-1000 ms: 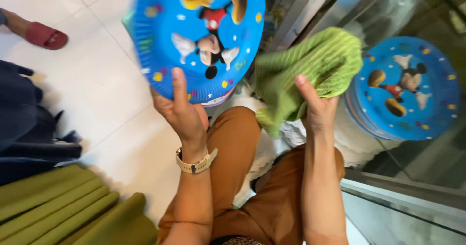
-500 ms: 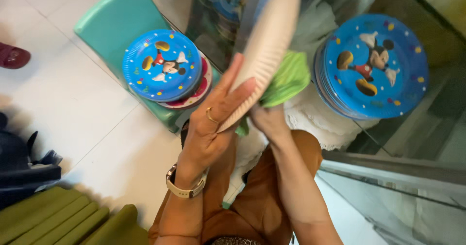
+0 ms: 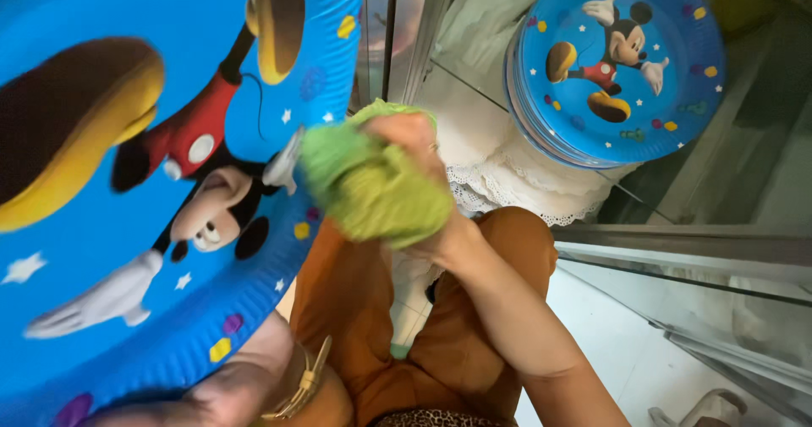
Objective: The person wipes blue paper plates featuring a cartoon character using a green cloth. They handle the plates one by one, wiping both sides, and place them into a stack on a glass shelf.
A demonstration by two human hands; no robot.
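A blue paper plate (image 3: 127,182) with a cartoon mouse print fills the left of the head view, close to the camera. My left hand (image 3: 228,389) holds it from below at its lower rim; only the wrist with a gold watch and part of the hand show. My right hand (image 3: 414,182) is closed on a bunched green cloth (image 3: 372,186), which presses against the plate's right edge. Both hands are above my lap in orange-brown trousers (image 3: 474,309).
A stack of matching blue plates (image 3: 617,63) rests on a white lace-edged cloth (image 3: 516,182) at upper right, on a glass table with a metal frame (image 3: 677,249). Pale floor tiles show at lower right.
The plate has turned from edge-on to face the camera and come much closer. The green cloth now sits bunched against its printed face. The teal stool with plates is out of view.
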